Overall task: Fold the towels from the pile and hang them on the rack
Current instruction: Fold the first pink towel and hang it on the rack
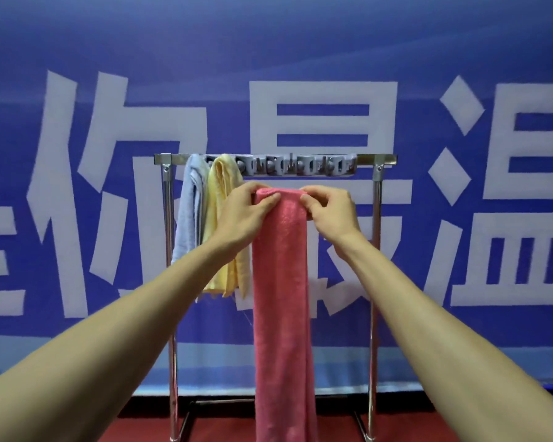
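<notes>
Pink towel, folded into a long strip, hung just below the rack bar, beside the yellow towel. Left hand and right hand pinched its top fold, fingers curled. I judged this held the layers together for draping.

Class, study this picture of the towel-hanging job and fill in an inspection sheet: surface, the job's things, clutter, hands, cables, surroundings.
Surface: red floor under the rack.
Job's things: metal rack stands upright, with a grey hook strip along its top rail; blue towel and yellow towel are draped over the rail at the left; pink towel, folded into a long strip, is held in front of the rail and not yet hung; the towel pile is not in view.
Clutter: nothing seen.
Hands: left hand and right hand each pinch the pink towel's top edge.
Cables: nothing seen.
Surroundings: blue banner with large white characters behind the rack.
</notes>
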Demonstrator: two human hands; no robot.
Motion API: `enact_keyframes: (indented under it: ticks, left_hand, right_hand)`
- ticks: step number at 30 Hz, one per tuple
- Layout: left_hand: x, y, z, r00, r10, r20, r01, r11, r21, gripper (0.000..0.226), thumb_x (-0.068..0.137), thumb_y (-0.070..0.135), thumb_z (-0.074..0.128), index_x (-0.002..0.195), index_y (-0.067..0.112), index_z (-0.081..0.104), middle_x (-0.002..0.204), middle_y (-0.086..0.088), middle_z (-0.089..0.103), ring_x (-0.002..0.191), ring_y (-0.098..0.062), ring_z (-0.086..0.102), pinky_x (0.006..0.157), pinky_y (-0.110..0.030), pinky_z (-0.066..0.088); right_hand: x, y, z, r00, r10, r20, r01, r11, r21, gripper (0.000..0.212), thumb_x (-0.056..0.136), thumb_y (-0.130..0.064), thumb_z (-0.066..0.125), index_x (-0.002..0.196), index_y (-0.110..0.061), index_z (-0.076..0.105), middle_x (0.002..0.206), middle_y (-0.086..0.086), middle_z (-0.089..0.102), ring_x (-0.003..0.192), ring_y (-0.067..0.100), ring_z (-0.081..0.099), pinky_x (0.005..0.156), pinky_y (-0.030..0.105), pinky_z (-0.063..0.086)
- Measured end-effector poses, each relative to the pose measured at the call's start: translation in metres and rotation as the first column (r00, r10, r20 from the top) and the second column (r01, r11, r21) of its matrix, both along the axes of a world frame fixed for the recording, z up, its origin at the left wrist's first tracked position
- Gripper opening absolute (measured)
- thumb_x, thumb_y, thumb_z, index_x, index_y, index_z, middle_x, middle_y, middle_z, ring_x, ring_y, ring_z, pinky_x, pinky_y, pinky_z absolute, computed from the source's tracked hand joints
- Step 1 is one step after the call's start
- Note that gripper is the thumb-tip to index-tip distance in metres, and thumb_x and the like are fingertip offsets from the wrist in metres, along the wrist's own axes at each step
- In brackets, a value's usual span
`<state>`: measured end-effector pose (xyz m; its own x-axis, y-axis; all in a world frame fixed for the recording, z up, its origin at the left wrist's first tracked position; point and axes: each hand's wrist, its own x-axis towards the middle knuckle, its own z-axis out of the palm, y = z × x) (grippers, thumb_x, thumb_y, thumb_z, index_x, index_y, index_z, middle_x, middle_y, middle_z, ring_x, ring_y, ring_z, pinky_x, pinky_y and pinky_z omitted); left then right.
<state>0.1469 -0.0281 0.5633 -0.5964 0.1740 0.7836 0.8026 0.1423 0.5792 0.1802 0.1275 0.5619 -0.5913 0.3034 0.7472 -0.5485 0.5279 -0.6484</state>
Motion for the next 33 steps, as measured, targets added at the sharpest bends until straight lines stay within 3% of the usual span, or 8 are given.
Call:
enact_keyframes:
  ticks: [4,11,16,20,22,26,29,33]
  left_hand:
    - [0.011,0.004,0.01,0.999,0.042,-0.027,-0.043,0.998,-0.042,0.023,0.092,0.03,0.059,0.105,0.013,0.066,0.093,0.004,0.066,0.085,-0.008,0.062,0.075,-0.026,0.05]
    - [0.019,0.009,0.01,0.98,-0.07,0.188,0.068,0.998,0.018,0.023,0.095,0.03,0.056,0.104,0.011,0.064,0.093,0.0,0.066,0.085,-0.011,0.062,0.073,-0.025,0.051]
    - [0.02,0.011,0.007,0.938,-0.133,0.319,0.112,0.99,0.082,0.023,0.095,0.027,0.056,0.108,0.01,0.065,0.084,0.003,0.062,0.076,-0.009,0.058,0.062,-0.025,0.045]
    - [0.019,0.01,0.008,0.894,-0.168,0.415,0.114,0.982,0.152,0.026,0.094,0.026,0.057,0.106,0.004,0.065,0.086,-0.002,0.061,0.078,-0.015,0.058,0.066,-0.028,0.047]
    - [0.017,0.009,0.008,0.861,-0.212,0.462,0.121,0.968,0.219,0.023,0.094,0.023,0.057,0.105,0.004,0.064,0.086,-0.003,0.059,0.077,-0.015,0.057,0.065,-0.027,0.047]
    - [0.009,0.004,0.006,0.765,-0.318,0.561,0.073,0.907,0.415,0.026,0.091,0.016,0.061,0.11,-0.001,0.059,0.092,-0.007,0.058,0.079,-0.017,0.057,0.059,-0.027,0.048]
    - [0.002,-0.002,0.0,0.687,-0.384,0.617,0.009,0.854,0.52,0.023,0.09,0.012,0.062,0.11,0.001,0.057,0.087,-0.006,0.057,0.074,-0.015,0.055,0.053,-0.025,0.046]
    - [-0.014,-0.012,-0.02,0.532,-0.466,0.707,-0.065,0.81,0.582,0.012,0.09,0.013,0.061,0.099,0.005,0.057,0.089,-0.01,0.057,0.072,-0.017,0.055,0.061,-0.027,0.05]
  right_hand:
    - [0.005,0.007,0.008,1.0,-0.003,-0.009,0.003,1.0,0.016,0.014,0.091,-0.017,0.062,0.099,-0.016,0.074,0.087,-0.003,0.073,0.079,0.015,0.071,0.079,0.036,0.059]
    - [0.013,0.012,0.005,0.981,0.177,0.081,-0.169,0.981,-0.091,0.02,0.093,-0.016,0.061,0.106,-0.004,0.069,0.094,0.007,0.072,0.083,0.016,0.068,0.074,0.026,0.057]
    - [0.019,0.011,-0.008,0.904,0.322,0.281,-0.279,0.943,-0.183,0.038,0.099,-0.038,0.045,0.094,-0.01,0.069,0.088,0.008,0.072,0.082,0.017,0.069,0.081,0.031,0.057]
    - [0.019,0.016,-0.025,0.801,0.447,0.398,-0.389,0.894,-0.222,0.053,0.099,-0.048,0.035,0.077,-0.012,0.066,0.067,-0.001,0.067,0.071,0.016,0.065,0.086,0.04,0.054]
    - [0.019,0.019,-0.033,0.775,0.464,0.429,-0.417,0.886,-0.205,0.05,0.099,-0.047,0.037,0.074,-0.012,0.064,0.063,-0.004,0.065,0.067,0.014,0.063,0.085,0.04,0.053]
    - [0.018,0.024,-0.046,0.734,0.462,0.498,-0.47,0.875,-0.119,0.033,0.092,-0.036,0.058,0.097,-0.005,0.068,0.09,0.007,0.07,0.084,0.02,0.067,0.093,0.043,0.053]
    - [0.018,0.024,-0.054,0.746,0.417,0.519,-0.462,0.886,-0.048,0.022,0.091,-0.02,0.063,0.103,-0.003,0.068,0.098,0.011,0.071,0.092,0.022,0.067,0.09,0.04,0.056]
    - [0.013,0.018,-0.066,0.789,0.366,0.493,-0.416,0.909,-0.008,0.015,0.091,-0.011,0.061,0.101,-0.004,0.071,0.101,0.013,0.072,0.094,0.024,0.068,0.082,0.035,0.058]
